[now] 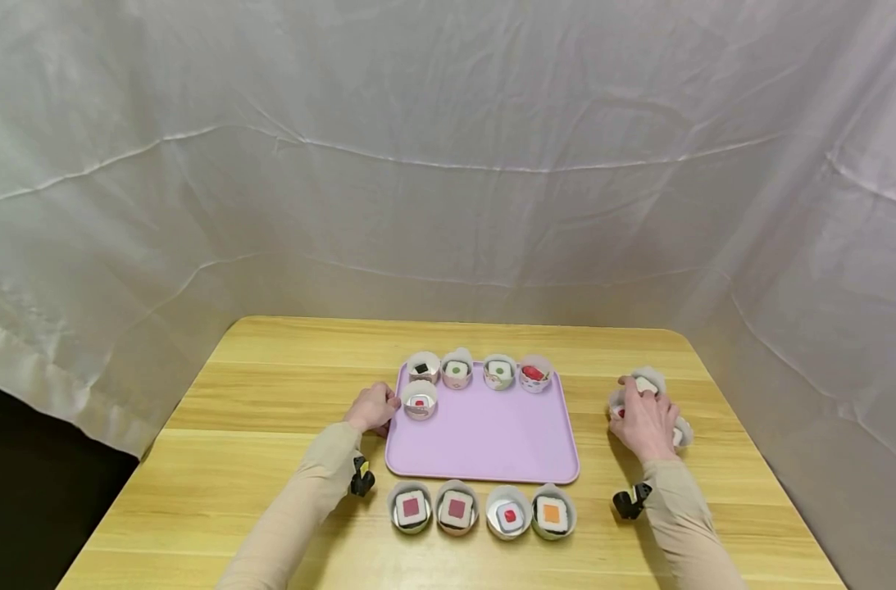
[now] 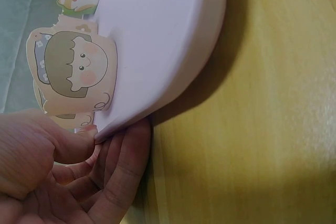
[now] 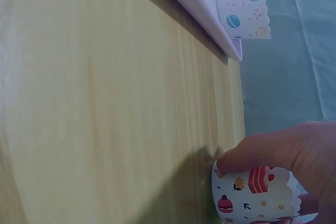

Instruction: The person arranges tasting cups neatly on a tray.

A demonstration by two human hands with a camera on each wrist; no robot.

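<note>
Left hand (image 1: 372,406): pinching lilac tray (image 1: 492,442) by its left edge
Right hand (image 1: 647,422): thumb and fingers clamped on dessert-print paper cup (image 3: 257,195), near desk's (image 1: 285,393) right edge

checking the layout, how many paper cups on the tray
5. Far edge of the tray, left to right: first cup, second cup, third cup, fourth cup; fifth cup in front of the first.
</note>
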